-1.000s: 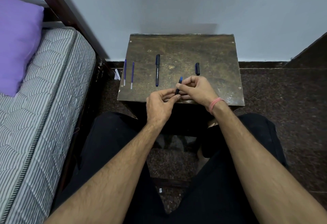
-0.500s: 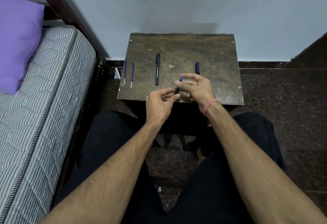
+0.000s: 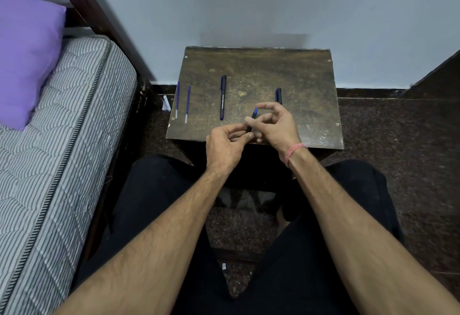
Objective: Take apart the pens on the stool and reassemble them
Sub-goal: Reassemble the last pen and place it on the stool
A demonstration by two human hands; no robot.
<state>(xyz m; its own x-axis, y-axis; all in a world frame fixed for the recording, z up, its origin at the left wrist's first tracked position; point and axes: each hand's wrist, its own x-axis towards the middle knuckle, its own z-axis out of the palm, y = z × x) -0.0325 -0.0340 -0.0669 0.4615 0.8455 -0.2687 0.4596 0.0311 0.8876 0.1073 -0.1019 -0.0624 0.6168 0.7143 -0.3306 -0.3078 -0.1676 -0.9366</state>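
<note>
Head view only. Both hands met over the near edge of the worn brown wooden stool (image 3: 308,86). Left hand (image 3: 225,144) pinched the lower end of a dark pen barrel with a blue tip (image 3: 252,122); right hand (image 3: 273,125) had its fingers loosely spread around the upper end, and I could not tell if it gripped. On the stool lay one whole dark capped pen (image 3: 222,97), two thin blue refills (image 3: 182,102) at the left edge, and a loose dark cap (image 3: 278,95) beside the right hand. I judged disassembly under way; next, seating or freeing the refill needed a straight axial pull.
</note>
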